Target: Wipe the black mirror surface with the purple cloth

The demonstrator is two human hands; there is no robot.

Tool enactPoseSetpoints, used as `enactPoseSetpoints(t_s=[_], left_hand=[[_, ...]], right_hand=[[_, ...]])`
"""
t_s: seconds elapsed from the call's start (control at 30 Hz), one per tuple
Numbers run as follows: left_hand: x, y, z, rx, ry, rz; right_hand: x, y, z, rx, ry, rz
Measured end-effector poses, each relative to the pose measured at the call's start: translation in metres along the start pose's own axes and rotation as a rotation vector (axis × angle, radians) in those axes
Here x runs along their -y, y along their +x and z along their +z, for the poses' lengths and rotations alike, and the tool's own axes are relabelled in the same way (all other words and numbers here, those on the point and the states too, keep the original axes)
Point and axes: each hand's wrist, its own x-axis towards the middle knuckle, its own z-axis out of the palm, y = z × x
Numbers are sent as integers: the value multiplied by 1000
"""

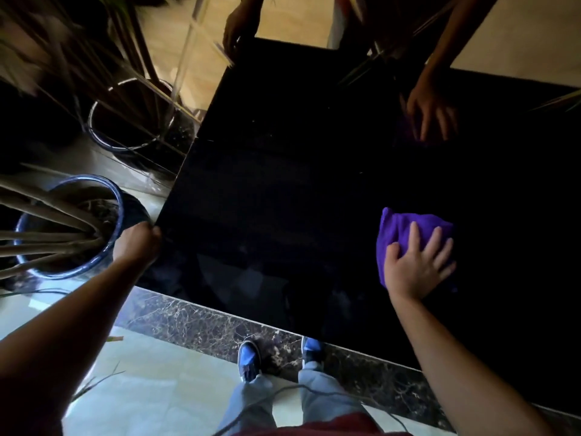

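Blue pot (67,226) beside mirror's (283,199) left edge

Showing no readable text, label, brand, number or sign anywhere in view.

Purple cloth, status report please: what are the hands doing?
Right hand flat on purple cloth, pressing it to black mirror. Left hand grips mirror's left edge. Blue plant pot close beside that edge.
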Motion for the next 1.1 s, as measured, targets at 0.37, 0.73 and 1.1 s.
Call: enactPoseSetpoints(t_s=[0.37, 0.73, 1.1], left_hand=[[39, 15, -10, 56, -245, 138], [61, 22, -20, -61, -295, 212], [42, -15, 22, -30, -3, 258]], right_hand=[[261, -114, 53, 116, 161, -407], [378, -273, 72, 310, 185, -822], [206, -212, 41, 184, 40, -710]])
